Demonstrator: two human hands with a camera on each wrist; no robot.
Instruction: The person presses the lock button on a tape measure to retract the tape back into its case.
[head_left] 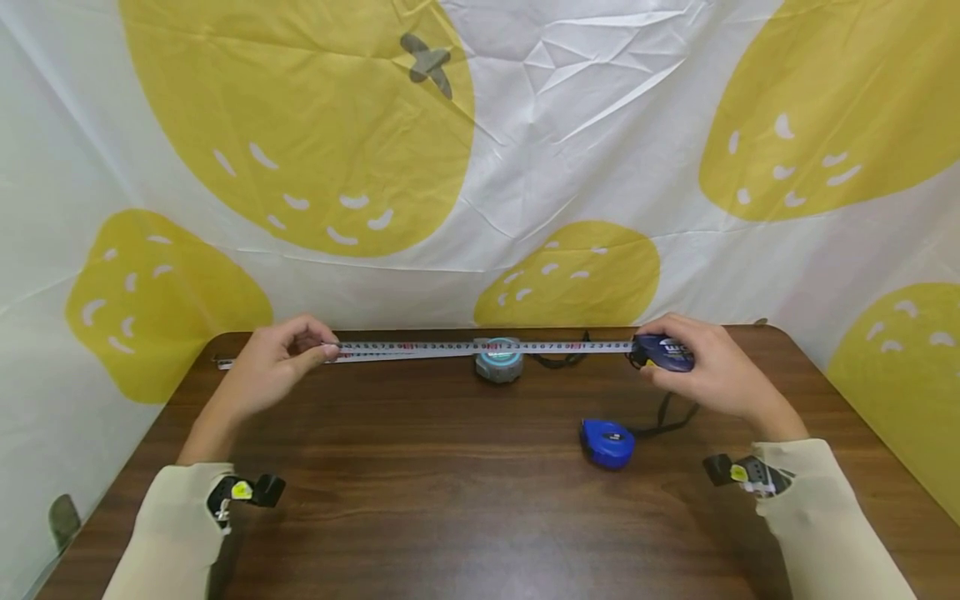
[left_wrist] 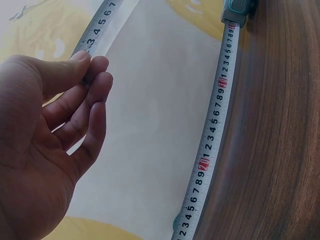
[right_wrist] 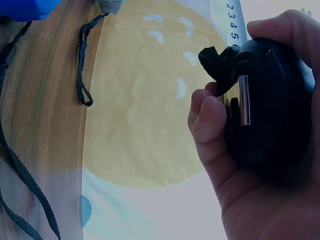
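Note:
Between thumb and fingertips, my left hand (head_left: 279, 362) pinches the free end of a white blade (head_left: 555, 347) with black numbers and red tens. That blade runs level to a dark blue tape measure (head_left: 667, 353), which my right hand (head_left: 720, 367) grips around its case. In the right wrist view, the case's metal clip (right_wrist: 244, 100) and a short black strap (right_wrist: 215, 62) show. Behind the stretched blade sits a grey and teal tape measure (head_left: 500, 368) on the table; its own blade (left_wrist: 212, 120) extends leftward past my left hand.
A bright blue tape measure (head_left: 607, 443) lies nearer me on the brown wooden table (head_left: 420, 500), its black strap (head_left: 667, 427) trailing right. The grey tape's dark cord (right_wrist: 82, 65) lies by the back edge. A white cloth with yellow fruit shapes (head_left: 300, 125) hangs behind.

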